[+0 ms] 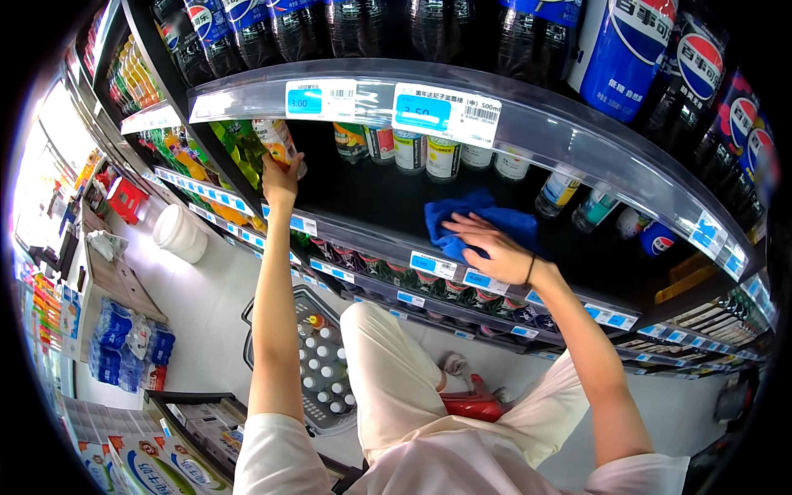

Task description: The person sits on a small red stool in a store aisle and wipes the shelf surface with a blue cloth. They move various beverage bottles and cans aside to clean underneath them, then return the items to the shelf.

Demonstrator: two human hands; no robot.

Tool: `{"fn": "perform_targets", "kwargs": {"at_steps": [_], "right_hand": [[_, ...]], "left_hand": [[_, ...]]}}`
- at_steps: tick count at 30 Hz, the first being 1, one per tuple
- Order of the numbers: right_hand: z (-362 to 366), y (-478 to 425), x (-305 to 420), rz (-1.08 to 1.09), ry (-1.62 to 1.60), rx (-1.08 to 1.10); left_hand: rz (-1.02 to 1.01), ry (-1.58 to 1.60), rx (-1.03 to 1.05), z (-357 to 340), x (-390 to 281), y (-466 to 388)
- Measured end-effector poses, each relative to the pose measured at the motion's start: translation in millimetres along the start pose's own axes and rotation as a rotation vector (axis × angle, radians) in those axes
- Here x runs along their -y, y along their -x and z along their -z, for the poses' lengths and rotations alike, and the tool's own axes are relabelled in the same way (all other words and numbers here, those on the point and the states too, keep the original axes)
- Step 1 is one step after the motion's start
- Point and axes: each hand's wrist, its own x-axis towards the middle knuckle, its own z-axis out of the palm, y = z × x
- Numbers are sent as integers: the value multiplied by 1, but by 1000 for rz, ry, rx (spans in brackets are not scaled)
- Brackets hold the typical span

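My left hand (281, 179) grips a drink bottle (274, 137) with oranges on its label, at the left end of a black shelf (365, 201). Under the spread fingers of my right hand (495, 247), a blue cloth (455, 216) is pressed flat against the shelf near its front edge. Further back on the same shelf stand several bottles, among them one with a yellow and white label (443, 158) and one with a teal label (594, 209). The price strip above hides their tops.
Overhead, an upper shelf with a clear price strip (532, 102) holds large cola bottles (637, 55). Lower shelves carry more bottles (396, 272). On the floor are a grey basket (322, 426) of white-capped bottles, a white bucket (179, 234) and a red stool (473, 405) beneath me.
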Motion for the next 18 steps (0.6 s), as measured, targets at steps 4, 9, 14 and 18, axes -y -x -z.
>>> {"fn": "perform_targets", "kwargs": {"at_steps": [4,9,14,18], "right_hand": [[25,25,25,-107,-102,-115],[18,13,13,-23,-184,54],[-6,-59,14,56,-176,131],[-53,-146,36,141,-47,17]], "left_hand": [[46,-59,-24,-4,4,2],[-243,11,-303,-3,6,28],[-38,435,-269,24,-60,170],[82,566,-160,5,-40,281]]}}
